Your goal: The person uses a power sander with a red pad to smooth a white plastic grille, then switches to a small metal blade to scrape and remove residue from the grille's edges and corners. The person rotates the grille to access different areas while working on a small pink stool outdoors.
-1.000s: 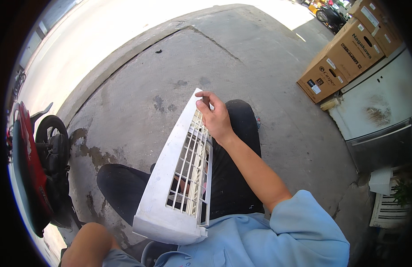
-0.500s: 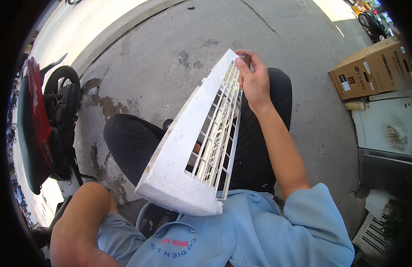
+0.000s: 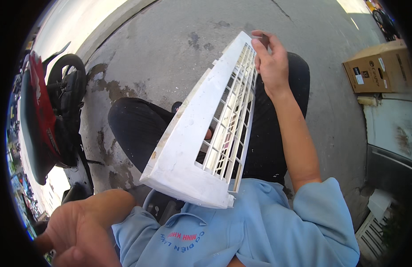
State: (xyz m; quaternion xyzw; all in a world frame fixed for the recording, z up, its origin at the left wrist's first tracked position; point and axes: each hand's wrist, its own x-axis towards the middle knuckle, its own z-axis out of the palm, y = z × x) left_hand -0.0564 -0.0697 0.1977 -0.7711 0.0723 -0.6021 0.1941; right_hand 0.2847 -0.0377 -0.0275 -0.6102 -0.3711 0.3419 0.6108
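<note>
A white plastic air conditioner cover (image 3: 183,151) with an open grille leans lengthwise across my lap, its wide end against my shirt and its narrow end pointing away. My right hand (image 3: 273,66) is closed at the far end, thumb by the cover's edge. Between its thumb and fingers shows a small dark brown flat piece (image 3: 264,39), too small to name for certain. Low on the left, away from the cover, my left hand (image 3: 83,229) is turned palm up with fingers apart, nothing seen in it. Some of its fingers are cut off by the dark rim.
A red and black motorbike (image 3: 46,129) stands close on my left. To the right, a brown cardboard box (image 3: 370,73) sits on a stained white cabinet (image 3: 392,122). My bent knees (image 3: 137,120) in black trousers flank the cover. Grey concrete floor (image 3: 170,58) stretches ahead.
My left hand has turned, so its palm and fingers now show at the lower left. My right hand stays at the cover's far end. The whole view has shifted a little.
</note>
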